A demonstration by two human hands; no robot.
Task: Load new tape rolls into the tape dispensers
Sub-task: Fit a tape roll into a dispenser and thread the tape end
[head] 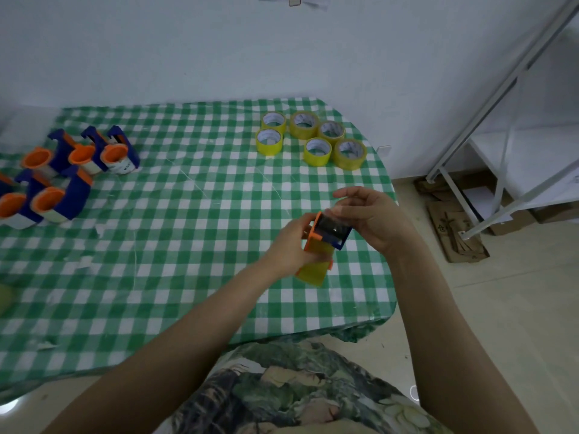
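Far left of the checked table (194, 170): approx 6 blue/orange dispensers (78, 158) w/ rolls already in, so those look done. Centre-right: left hand (291, 245) grips a dispenser in progress (326, 236), yellow roll seated; right hand (369, 214) pinches at its top, prob feeding the tape end. Back right: 6 yellow tape rolls (313, 136) still unused.

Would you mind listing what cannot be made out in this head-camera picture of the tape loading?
- Held dispenser, head view: the left hand and right hand cover much of it, so how its yellow roll is seated is unclear.
- Dispensers at far left: cut off by the frame's left edge; their count is unclear.
- Print inside the spare rolls' cores: too small.
- Paper on the wall: cut off by the top edge.
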